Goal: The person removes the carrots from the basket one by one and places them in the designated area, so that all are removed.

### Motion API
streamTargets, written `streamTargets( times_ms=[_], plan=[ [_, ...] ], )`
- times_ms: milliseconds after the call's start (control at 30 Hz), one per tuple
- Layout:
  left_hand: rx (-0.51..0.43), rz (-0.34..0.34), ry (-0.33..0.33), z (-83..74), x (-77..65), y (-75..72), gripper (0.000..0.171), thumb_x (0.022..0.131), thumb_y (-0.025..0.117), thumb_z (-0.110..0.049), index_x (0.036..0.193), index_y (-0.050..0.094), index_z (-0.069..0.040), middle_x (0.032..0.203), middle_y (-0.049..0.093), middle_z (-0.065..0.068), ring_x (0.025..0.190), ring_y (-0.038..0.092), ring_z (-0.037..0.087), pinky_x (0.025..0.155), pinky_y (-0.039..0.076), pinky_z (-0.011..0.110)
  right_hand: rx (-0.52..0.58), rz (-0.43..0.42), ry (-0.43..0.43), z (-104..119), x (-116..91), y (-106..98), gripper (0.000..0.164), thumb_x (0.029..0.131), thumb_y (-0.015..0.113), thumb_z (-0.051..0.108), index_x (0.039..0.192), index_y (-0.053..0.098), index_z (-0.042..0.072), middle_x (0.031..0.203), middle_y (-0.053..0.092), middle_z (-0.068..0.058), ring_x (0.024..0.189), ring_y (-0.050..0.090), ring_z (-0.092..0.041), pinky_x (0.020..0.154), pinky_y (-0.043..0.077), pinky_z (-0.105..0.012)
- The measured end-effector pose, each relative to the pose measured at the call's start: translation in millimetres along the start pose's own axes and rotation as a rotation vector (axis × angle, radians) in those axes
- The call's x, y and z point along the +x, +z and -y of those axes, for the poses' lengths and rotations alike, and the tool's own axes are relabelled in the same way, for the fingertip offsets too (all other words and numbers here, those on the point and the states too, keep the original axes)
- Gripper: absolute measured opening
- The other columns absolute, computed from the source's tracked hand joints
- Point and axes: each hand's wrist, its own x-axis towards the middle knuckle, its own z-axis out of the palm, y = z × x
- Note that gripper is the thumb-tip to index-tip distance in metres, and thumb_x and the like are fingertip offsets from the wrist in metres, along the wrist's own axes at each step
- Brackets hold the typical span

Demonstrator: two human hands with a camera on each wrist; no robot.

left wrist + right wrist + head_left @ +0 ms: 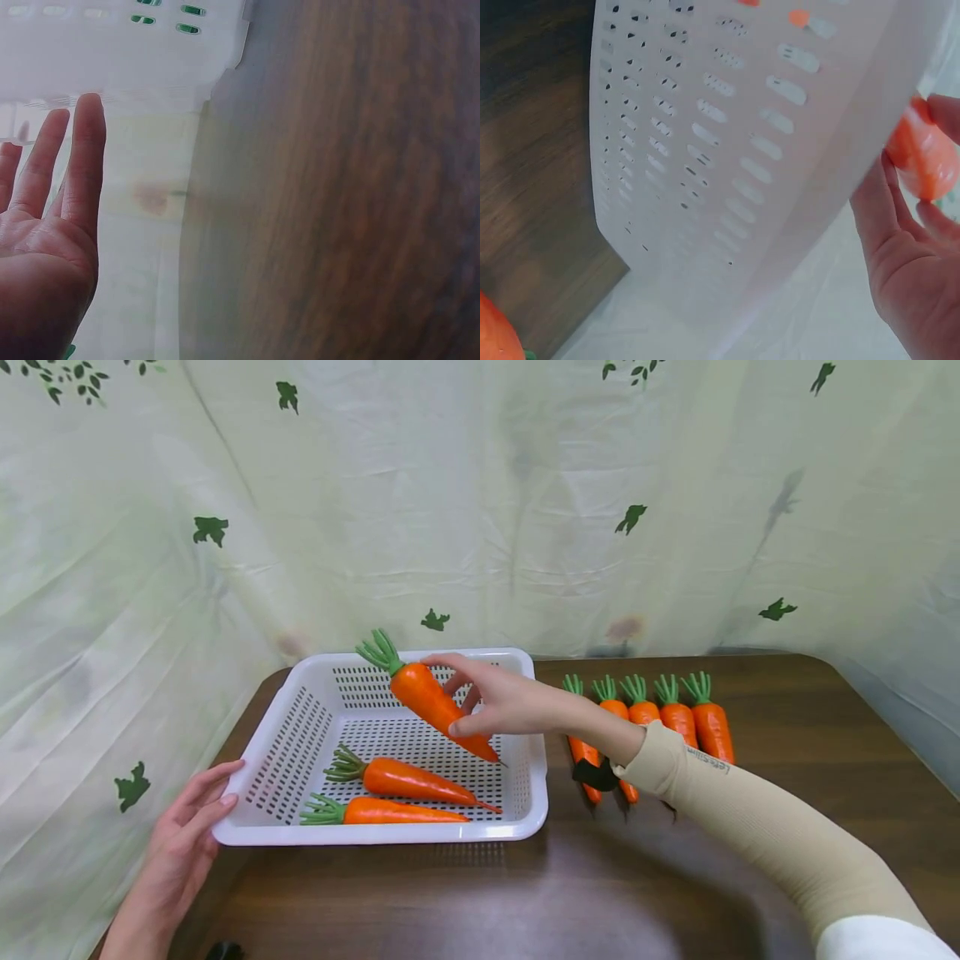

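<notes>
A white perforated basket stands on the brown table, with two orange carrots, an upper carrot and a lower carrot, lying in its front part. Over the basket my right hand grips a third carrot between thumb and fingers. Its green stalks point up to the left, its tip down to the right. In the right wrist view that carrot shows past the basket's rim. My left hand touches the basket's left rim; in the left wrist view its fingers are straight.
Right of the basket, several carrots lie side by side, stalks away from me, partly hidden by my right forearm. A pale curtain with leaf prints hangs behind the table. Something small and black shows at the lower edge.
</notes>
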Motion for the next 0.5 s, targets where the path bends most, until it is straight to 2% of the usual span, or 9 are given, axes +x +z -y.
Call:
streamTargets(
  times_ms=[133,333,500],
  plan=[
    [-0.012,0.001,-0.003,1.2,-0.1,-0.2,0.042,0.103,0.046,-0.007,0.144,0.047,-0.017,0.137,0.051,-0.007,0.113,0.054,0.01,0.081,0.055,0.028,0.084,-0.048,0.034,2,-8,-3,0.078,0.088,0.07,0.008,0.151,0.029,0.03,0.123,0.055,-0.007,0.094,0.065,-0.023,0.064,0.059,-0.04],
    [-0.025,0.002,-0.001,1.7,0.7,-0.6,0.042,0.103,0.045,-0.007,0.144,0.047,-0.015,0.136,0.053,-0.007,0.113,0.054,0.011,0.08,0.055,0.028,0.25,-0.094,0.049,3,-20,-11,0.077,0.089,0.071,0.008,0.151,0.029,0.028,0.121,0.056,-0.012,0.095,0.068,-0.028,0.065,0.058,-0.047],
    [-0.025,-0.003,-0.005,2.0,1.3,-1.0,0.042,0.103,0.045,-0.008,0.144,0.048,-0.016,0.137,0.052,-0.007,0.113,0.054,0.011,0.08,0.055,0.028,0.264,-0.131,0.063,2,-32,-16,0.076,0.089,0.071,0.009,0.15,0.031,0.031,0.12,0.056,-0.012,0.094,0.068,-0.029,0.066,0.058,-0.048]
  ],
)
